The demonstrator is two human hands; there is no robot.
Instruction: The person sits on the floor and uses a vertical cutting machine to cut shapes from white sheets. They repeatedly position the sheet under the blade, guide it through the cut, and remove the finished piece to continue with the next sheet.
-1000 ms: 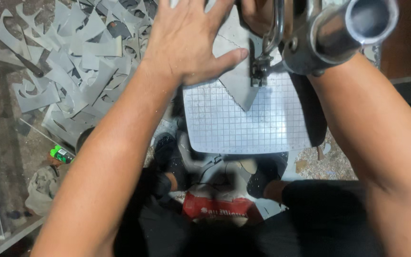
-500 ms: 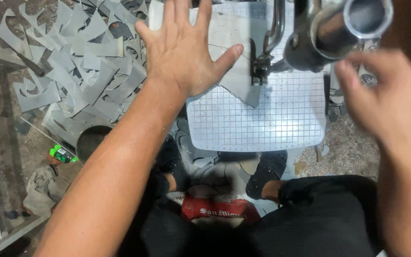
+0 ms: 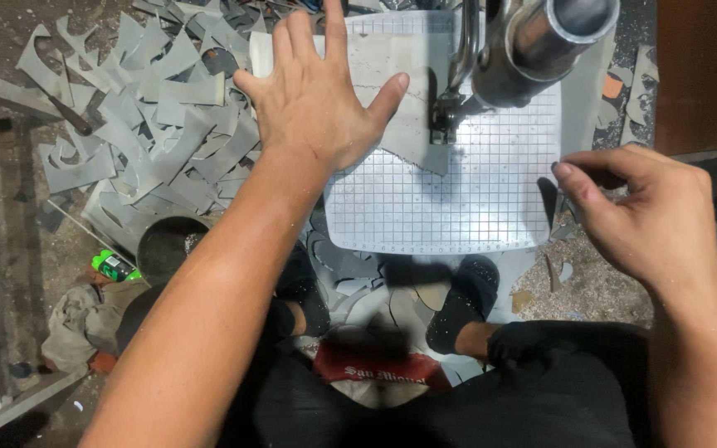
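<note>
Left hand (image 3: 313, 104) spread flat, pinning grey sheet (image 3: 396, 99) on gridded worktop (image 3: 450, 195) beside the cutter head (image 3: 441, 124). Right hand (image 3: 649, 216) loosely pinched, empty, at the worktop's edge. Risk: thumb near blade; sheet slipping.

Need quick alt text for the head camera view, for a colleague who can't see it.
A left hand presses a grey sheet piece flat on a gridded machine table beside the cutting head. The right hand hovers at the table's right edge; grey offcuts litter the floor.
</note>
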